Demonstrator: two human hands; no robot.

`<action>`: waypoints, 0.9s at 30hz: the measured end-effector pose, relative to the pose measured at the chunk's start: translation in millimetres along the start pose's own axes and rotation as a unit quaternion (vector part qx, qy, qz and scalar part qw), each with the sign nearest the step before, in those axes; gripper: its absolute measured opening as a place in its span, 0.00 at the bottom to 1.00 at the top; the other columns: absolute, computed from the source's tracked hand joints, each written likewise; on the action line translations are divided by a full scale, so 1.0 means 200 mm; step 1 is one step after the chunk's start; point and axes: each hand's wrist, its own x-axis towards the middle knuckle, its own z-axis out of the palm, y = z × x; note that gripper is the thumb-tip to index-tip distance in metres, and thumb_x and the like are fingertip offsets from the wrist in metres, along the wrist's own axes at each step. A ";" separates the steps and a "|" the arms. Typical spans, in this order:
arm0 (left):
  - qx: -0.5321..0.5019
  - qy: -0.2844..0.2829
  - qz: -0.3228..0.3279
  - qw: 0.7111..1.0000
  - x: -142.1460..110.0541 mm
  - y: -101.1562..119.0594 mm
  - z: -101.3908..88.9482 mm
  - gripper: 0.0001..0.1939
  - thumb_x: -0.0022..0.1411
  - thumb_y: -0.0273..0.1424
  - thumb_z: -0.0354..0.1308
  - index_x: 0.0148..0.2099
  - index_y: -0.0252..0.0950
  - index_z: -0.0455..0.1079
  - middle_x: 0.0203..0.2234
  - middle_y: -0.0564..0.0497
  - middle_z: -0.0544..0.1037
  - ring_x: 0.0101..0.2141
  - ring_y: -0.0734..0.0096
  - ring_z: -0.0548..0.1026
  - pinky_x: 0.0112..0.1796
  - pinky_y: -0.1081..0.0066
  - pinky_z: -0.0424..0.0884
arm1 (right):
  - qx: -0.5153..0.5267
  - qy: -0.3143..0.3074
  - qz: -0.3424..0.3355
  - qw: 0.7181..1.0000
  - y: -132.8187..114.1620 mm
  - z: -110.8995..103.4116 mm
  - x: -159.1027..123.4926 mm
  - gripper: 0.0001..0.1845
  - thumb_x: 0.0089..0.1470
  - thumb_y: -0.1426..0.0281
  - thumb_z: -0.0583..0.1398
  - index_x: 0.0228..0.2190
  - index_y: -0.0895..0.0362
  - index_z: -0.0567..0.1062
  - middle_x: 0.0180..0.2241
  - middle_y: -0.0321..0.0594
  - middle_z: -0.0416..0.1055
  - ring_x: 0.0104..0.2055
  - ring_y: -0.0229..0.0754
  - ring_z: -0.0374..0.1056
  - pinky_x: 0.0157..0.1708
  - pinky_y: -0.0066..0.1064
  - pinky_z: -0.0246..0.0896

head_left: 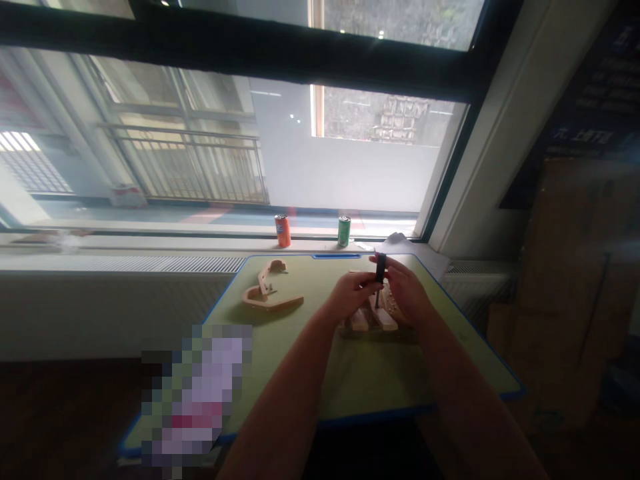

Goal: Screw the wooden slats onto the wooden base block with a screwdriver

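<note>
Both my hands meet over a wooden assembly [376, 321] of light slats lying on the green mat [320, 373]. My right hand [409, 291] is closed around the black handle of a screwdriver [381, 269] that stands upright, tip down toward the slats. My left hand [351, 293] is closed in a pinch at the lower shaft of the screwdriver. What lies under the tip is hidden by my fingers. A curved wooden frame piece [267, 293] lies apart on the left of the mat.
An orange can [283, 231] and a green can [344, 231] stand on the windowsill [150, 243] behind the mat. A blurred patch [197, 397] covers the mat's near left corner. Cardboard boxes [575, 280] stand at the right.
</note>
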 end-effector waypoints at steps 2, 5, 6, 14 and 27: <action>-0.019 -0.019 0.005 1.000 0.00 0.01 -0.01 0.17 0.56 0.38 0.56 0.42 0.30 0.74 0.31 0.47 0.74 0.31 0.71 0.70 0.32 0.73 0.66 | 0.003 -0.006 0.008 1.000 -0.01 0.01 0.00 0.15 0.49 0.62 0.60 0.39 0.52 0.77 0.45 0.39 0.72 0.49 0.48 0.65 0.49 0.42 0.58; -0.026 0.001 -0.005 1.000 -0.01 0.01 -0.01 0.18 0.55 0.39 0.57 0.41 0.30 0.74 0.28 0.49 0.73 0.27 0.74 0.68 0.29 0.74 0.64 | -0.016 0.002 0.033 0.999 0.00 0.01 0.00 0.15 0.47 0.62 0.61 0.37 0.53 0.77 0.41 0.40 0.74 0.43 0.47 0.68 0.45 0.42 0.61; -0.022 0.020 -0.011 0.999 -0.01 0.01 -0.01 0.18 0.53 0.39 0.58 0.41 0.30 0.73 0.26 0.50 0.73 0.26 0.76 0.67 0.28 0.74 0.64 | -0.019 0.006 0.036 0.999 0.01 0.01 0.00 0.14 0.46 0.62 0.62 0.36 0.54 0.77 0.39 0.40 0.75 0.41 0.46 0.69 0.44 0.42 0.61; 0.018 -0.012 0.014 1.000 -0.01 0.02 0.00 0.17 0.54 0.40 0.56 0.38 0.31 0.74 0.27 0.50 0.73 0.29 0.73 0.69 0.31 0.74 0.65 | -0.009 -0.027 0.046 0.999 -0.02 0.03 -0.01 0.22 0.41 0.61 0.64 0.41 0.50 0.74 0.45 0.38 0.72 0.44 0.48 0.68 0.41 0.40 0.64; 0.126 0.095 0.009 0.987 -0.02 0.00 0.01 0.16 0.50 0.40 0.60 0.37 0.32 0.73 0.22 0.53 0.70 0.23 0.78 0.63 0.25 0.76 0.60 | -0.143 0.005 -0.012 0.990 0.01 -0.01 0.00 0.10 0.42 0.64 0.65 0.29 0.54 0.73 0.31 0.35 0.71 0.34 0.41 0.66 0.36 0.36 0.61</action>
